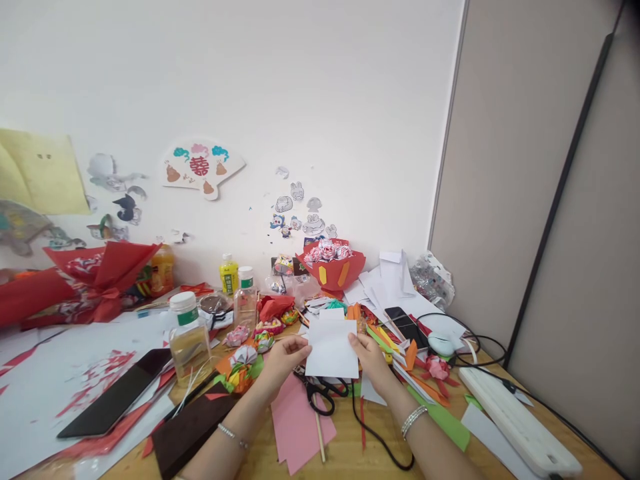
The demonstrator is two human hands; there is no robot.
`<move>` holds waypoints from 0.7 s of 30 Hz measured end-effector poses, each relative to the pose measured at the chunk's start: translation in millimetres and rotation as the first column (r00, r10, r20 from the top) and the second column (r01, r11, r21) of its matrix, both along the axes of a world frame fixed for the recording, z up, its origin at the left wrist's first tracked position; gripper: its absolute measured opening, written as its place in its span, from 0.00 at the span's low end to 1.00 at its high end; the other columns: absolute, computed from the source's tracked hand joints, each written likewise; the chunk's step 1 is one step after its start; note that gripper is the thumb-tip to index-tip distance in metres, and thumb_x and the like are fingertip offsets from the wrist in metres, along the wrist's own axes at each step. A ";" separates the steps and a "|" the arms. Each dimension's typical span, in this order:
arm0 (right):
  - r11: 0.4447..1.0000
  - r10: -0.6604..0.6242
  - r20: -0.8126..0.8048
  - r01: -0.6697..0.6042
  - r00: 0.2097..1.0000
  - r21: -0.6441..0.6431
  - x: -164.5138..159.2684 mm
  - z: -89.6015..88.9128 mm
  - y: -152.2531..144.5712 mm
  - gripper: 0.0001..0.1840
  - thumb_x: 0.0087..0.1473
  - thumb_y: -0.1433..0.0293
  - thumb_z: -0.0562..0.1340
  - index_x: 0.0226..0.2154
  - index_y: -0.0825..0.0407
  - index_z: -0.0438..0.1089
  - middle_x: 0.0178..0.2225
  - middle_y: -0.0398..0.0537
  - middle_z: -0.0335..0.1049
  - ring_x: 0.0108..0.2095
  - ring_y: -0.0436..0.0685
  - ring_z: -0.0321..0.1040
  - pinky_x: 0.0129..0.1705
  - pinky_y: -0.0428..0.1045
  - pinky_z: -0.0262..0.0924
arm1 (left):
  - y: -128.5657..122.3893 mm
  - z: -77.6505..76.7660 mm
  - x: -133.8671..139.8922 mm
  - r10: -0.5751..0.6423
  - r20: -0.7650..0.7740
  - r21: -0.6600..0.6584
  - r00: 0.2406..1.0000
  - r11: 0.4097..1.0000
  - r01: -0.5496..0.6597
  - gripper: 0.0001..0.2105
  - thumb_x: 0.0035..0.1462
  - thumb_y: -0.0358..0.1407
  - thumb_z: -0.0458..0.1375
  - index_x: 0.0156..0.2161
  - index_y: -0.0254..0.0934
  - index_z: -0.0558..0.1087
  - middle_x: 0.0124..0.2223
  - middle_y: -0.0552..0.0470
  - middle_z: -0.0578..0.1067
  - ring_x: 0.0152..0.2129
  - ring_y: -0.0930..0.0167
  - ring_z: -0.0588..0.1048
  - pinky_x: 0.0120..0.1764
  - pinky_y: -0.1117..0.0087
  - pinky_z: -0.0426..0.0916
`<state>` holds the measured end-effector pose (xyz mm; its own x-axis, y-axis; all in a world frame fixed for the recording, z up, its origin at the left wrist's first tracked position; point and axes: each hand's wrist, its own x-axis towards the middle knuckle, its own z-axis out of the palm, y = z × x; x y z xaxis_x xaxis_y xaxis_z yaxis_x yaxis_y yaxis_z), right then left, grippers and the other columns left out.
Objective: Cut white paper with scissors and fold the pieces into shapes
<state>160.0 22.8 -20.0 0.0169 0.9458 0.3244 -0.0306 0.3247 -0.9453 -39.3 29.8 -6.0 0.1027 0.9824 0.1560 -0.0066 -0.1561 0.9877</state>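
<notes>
A small white sheet of paper (pixel 332 348) is held up over the middle of the table. My left hand (pixel 289 357) pinches its left edge between thumb and fingers. At the right edge, my right hand (pixel 367 353) grips it the same way. Just below the sheet lie black-handled scissors (pixel 321 395), their blades hidden. Pink paper (pixel 296 427) spreads under them, with a thin wooden stick (pixel 320 437) on top. A black cord (pixel 373 433) curves beside the right forearm.
A red paper bouquet (pixel 334 267) stands against the wall. Left are a clear jar (pixel 189 340), a black tablet (pixel 117 393) and folded paper flowers (pixel 244 357). Right are a phone (pixel 406 325), a white mouse (pixel 442 343), a white power strip (pixel 520 420) and several coloured paper strips.
</notes>
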 end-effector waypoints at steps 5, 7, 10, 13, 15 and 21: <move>0.999 0.030 0.018 -0.031 0.999 0.015 1.0 -3.2 2.8 0.25 0.44 0.48 0.59 0.20 0.54 0.63 0.19 0.40 0.60 0.23 0.50 0.55 0.26 0.46 0.52 | -1.2 1.7 -0.5 0.002 0.009 -0.011 1.000 1.000 -0.002 0.17 0.33 0.44 0.66 0.26 0.33 0.71 0.22 0.55 0.71 0.20 0.75 0.68 0.26 0.74 0.63; 1.000 0.015 0.034 -0.016 0.999 0.019 1.4 -4.7 4.7 0.26 0.43 0.47 0.59 0.20 0.54 0.63 0.19 0.40 0.59 0.22 0.50 0.54 0.25 0.46 0.51 | -1.3 2.0 -0.7 0.006 0.007 -0.011 1.000 1.000 -0.005 0.17 0.33 0.44 0.66 0.26 0.33 0.71 0.23 0.55 0.72 0.21 0.74 0.69 0.26 0.74 0.63; 1.000 -0.006 0.041 0.005 0.999 0.010 1.6 -5.4 5.8 0.26 0.42 0.46 0.59 0.20 0.54 0.64 0.18 0.40 0.59 0.22 0.50 0.54 0.24 0.46 0.51 | -0.9 1.6 -1.0 0.005 0.009 -0.005 1.000 1.000 -0.005 0.18 0.32 0.45 0.67 0.26 0.33 0.71 0.23 0.55 0.72 0.20 0.74 0.69 0.26 0.73 0.63; 1.000 -0.006 0.031 0.006 0.999 0.007 1.0 -3.6 4.2 0.26 0.43 0.46 0.58 0.20 0.54 0.64 0.19 0.40 0.59 0.22 0.50 0.54 0.25 0.46 0.51 | -0.9 1.6 -1.0 0.003 0.016 -0.004 1.000 1.000 -0.003 0.18 0.32 0.45 0.67 0.26 0.33 0.71 0.22 0.55 0.72 0.20 0.74 0.69 0.26 0.73 0.63; 1.000 -0.004 0.026 0.004 1.000 0.011 0.3 -1.6 2.3 0.26 0.43 0.46 0.58 0.20 0.54 0.62 0.19 0.40 0.58 0.23 0.50 0.54 0.25 0.46 0.51 | -1.4 2.1 -0.8 0.002 0.019 -0.006 1.000 1.000 -0.002 0.18 0.32 0.44 0.67 0.26 0.33 0.71 0.23 0.55 0.72 0.21 0.74 0.69 0.26 0.73 0.64; 0.999 -0.017 0.030 0.016 0.999 0.028 -0.9 1.3 -0.2 0.26 0.43 0.46 0.58 0.18 0.53 0.59 0.18 0.38 0.54 0.21 0.48 0.49 0.23 0.45 0.47 | -3.3 4.1 -0.1 0.010 0.007 -0.006 1.000 1.000 -0.010 0.17 0.32 0.44 0.67 0.26 0.33 0.71 0.22 0.55 0.72 0.20 0.74 0.69 0.26 0.73 0.64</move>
<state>159.0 22.6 -18.7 0.0219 0.9362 0.3509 0.0033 0.3509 -0.9364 -39.4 26.5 -1.9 0.0922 0.9843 0.1506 -0.0122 -0.1501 0.9886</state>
